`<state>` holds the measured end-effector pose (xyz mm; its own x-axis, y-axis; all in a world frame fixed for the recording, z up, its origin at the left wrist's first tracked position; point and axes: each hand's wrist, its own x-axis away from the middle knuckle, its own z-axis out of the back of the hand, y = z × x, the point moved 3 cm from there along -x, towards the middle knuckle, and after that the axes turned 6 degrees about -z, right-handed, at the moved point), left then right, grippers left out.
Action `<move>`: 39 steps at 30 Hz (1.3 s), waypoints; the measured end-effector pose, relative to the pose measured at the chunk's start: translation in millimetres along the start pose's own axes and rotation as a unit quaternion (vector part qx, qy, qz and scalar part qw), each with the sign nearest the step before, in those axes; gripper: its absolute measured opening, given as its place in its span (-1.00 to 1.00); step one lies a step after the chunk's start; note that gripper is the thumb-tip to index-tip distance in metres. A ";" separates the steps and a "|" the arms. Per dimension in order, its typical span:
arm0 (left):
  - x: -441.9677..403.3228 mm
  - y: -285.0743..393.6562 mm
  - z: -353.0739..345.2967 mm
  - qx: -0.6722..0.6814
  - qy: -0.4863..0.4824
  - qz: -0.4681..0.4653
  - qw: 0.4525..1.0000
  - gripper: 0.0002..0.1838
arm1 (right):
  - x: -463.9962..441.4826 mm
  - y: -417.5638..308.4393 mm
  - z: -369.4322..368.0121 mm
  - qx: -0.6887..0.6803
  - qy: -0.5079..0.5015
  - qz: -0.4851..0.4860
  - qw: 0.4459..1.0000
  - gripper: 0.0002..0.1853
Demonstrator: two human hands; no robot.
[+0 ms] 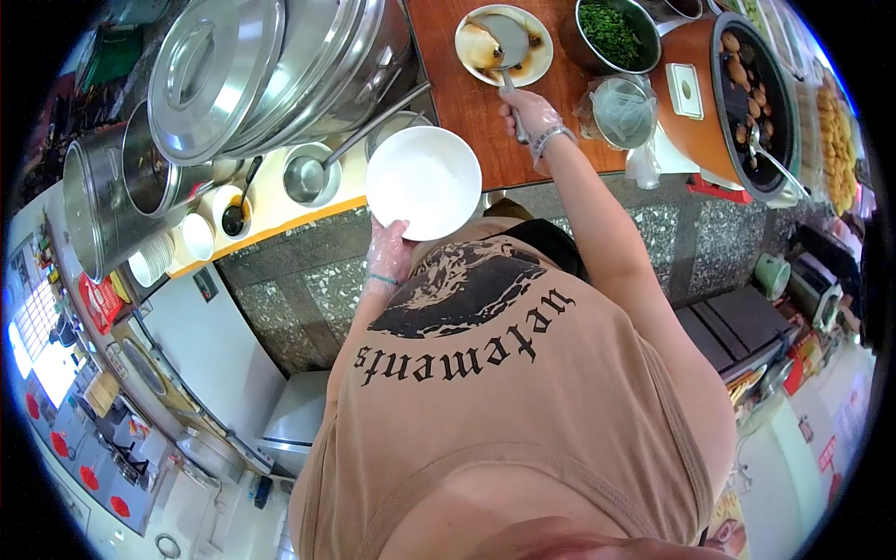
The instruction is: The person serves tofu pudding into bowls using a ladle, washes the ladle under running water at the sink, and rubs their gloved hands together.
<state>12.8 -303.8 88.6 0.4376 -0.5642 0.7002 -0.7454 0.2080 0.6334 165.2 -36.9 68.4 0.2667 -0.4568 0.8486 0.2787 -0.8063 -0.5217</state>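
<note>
In a clear plastic glove, my left hand (390, 254) grips the lower rim of an empty white bowl (425, 183). My right hand (534, 119), also gloved, is closed round the handle of a metal ladle (509, 45). The ladle's head rests over a white plate (536, 70) that holds something pale and brown sauce. Both the plate and a metal bowl of chopped greens (611, 34) stand on the brown wooden board (469, 119). Right of my right hand is a container covered with clear plastic (620, 112).
A large orange-brown pot (686, 131) of eggs in dark liquid stands at the right, a spoon in it. Big steel pots with lids (219, 75) fill the upper left. Below them are another ladle (305, 177), a sauce bowl (233, 213) and stacked white bowls (152, 259).
</note>
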 end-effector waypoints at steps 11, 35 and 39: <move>2.9 6.2 -5.9 -0.009 -0.014 -0.003 1.000 -0.18 | -6.3 4.0 5.8 -0.131 -0.065 -0.029 0.989 -0.85; -59.5 3.7 -27.7 -0.084 -0.045 -0.051 0.994 -0.24 | 55.3 -25.7 37.8 -0.058 -0.035 0.013 0.998 -0.82; -58.0 8.0 -37.7 -0.075 -0.025 -0.049 0.996 -0.24 | 66.2 -27.9 38.0 -0.011 -0.025 0.016 0.999 -0.57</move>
<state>0.4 -239.3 65.5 0.4762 -0.6251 0.6185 -0.6152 0.2657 0.7422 210.1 -30.4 135.8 0.3218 -0.4631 0.8258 0.2494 -0.7999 -0.5458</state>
